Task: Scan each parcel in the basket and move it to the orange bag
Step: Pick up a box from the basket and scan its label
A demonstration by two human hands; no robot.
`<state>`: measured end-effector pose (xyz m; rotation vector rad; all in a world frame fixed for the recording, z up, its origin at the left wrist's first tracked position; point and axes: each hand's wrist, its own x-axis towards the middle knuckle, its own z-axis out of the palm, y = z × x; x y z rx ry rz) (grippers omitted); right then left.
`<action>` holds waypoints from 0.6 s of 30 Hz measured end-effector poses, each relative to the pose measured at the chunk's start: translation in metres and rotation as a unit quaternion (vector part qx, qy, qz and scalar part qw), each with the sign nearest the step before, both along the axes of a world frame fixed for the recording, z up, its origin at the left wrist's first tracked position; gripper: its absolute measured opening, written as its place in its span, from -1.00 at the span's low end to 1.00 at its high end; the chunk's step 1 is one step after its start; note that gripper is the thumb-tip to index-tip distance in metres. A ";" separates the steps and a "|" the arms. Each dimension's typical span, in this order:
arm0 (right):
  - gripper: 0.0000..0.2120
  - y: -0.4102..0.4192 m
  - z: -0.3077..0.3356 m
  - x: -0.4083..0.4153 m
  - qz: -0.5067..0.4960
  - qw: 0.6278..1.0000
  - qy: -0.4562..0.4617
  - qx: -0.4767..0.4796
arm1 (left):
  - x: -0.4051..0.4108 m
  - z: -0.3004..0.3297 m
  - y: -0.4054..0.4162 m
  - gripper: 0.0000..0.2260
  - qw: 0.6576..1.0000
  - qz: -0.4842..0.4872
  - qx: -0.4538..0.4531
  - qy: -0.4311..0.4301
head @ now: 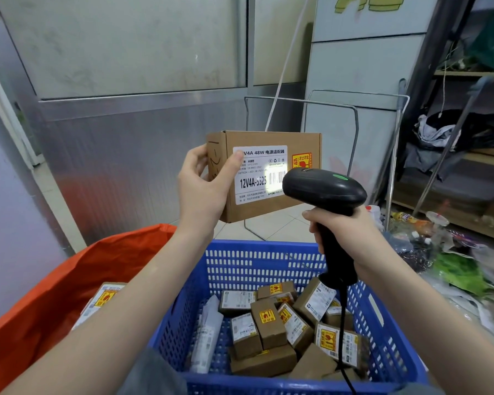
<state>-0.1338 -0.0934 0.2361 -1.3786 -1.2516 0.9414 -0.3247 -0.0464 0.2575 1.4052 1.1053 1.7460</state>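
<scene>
Background: metal-panelled wall, tiled floor.
Left hand (204,185): grasping cardboard parcel (264,175) above blue basket (268,260).
Right hand (345,233): clenched around scanner (324,189), lighting parcel's barcode label.
Orange bag (54,283): beside basket's left edge.

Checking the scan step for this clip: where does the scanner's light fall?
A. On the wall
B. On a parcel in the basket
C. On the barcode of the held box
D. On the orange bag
C: the bright patch lies on the barcode of the box in the left hand, right before the scanner held by the right hand.
</scene>
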 end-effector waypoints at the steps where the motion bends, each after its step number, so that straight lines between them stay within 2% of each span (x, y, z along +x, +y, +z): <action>1: -0.88 0.000 0.000 -0.001 -0.001 1.000 0.002 0.000 | -0.001 0.000 0.000 -0.65 1.000 0.000 0.000 -0.001; 18: -0.86 0.006 -0.002 -0.014 -0.009 1.000 0.003 0.008 | -0.017 -0.009 0.011 -0.63 1.000 0.018 0.000 -0.013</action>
